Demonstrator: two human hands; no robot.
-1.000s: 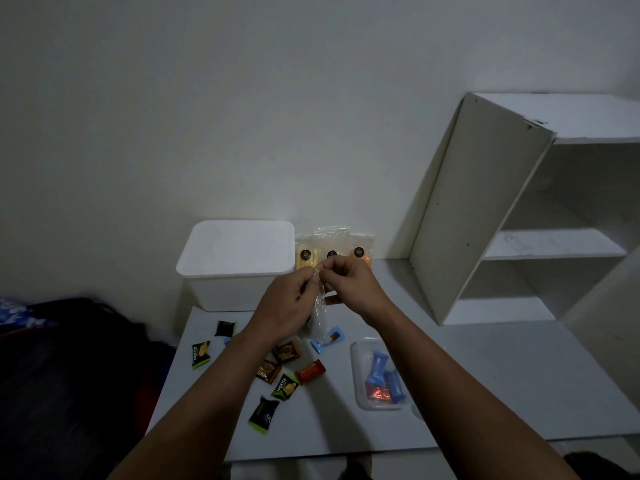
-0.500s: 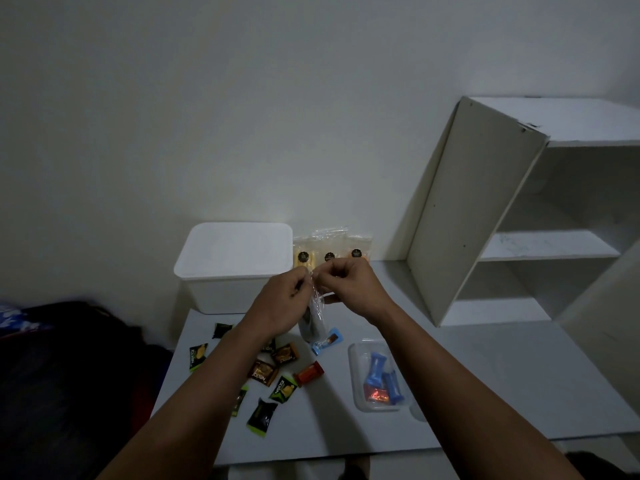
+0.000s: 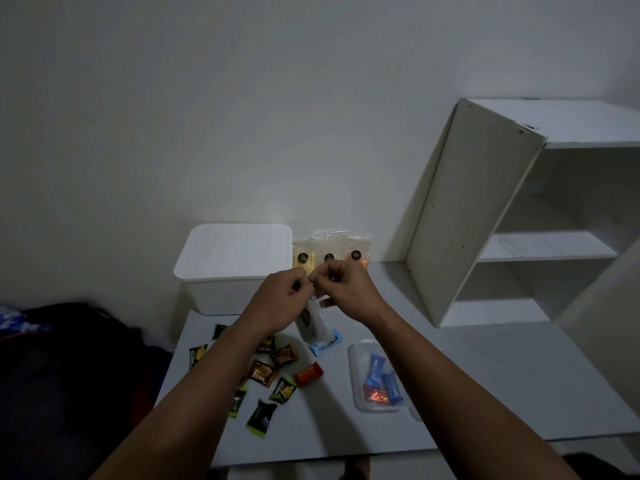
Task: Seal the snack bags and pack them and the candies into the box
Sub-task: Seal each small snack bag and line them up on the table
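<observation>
A clear snack bag [image 3: 313, 322] hangs upright above the white table [image 3: 485, 386]. My left hand [image 3: 282, 299] and my right hand [image 3: 346, 291] both pinch its top edge, fingertips nearly touching. Three more snack bags [image 3: 330, 249] with black round stickers lean on the wall behind my hands. To their left stands the white box [image 3: 235, 261], lid on. Several wrapped candies [image 3: 277, 375] lie scattered on the table under my left forearm, with a blue one [image 3: 325, 344] below the held bag.
A clear plastic tray [image 3: 360, 382] with blue and red clips sits right of the candies. A white open shelf unit [image 3: 519, 220] rises at the right on the table. Dark cloth [image 3: 69, 375] lies off the table's left edge.
My hands have stayed together on the bag's top edge, with small finger shifts. The view has tilted slightly, so everything sits a little lower in frame.
</observation>
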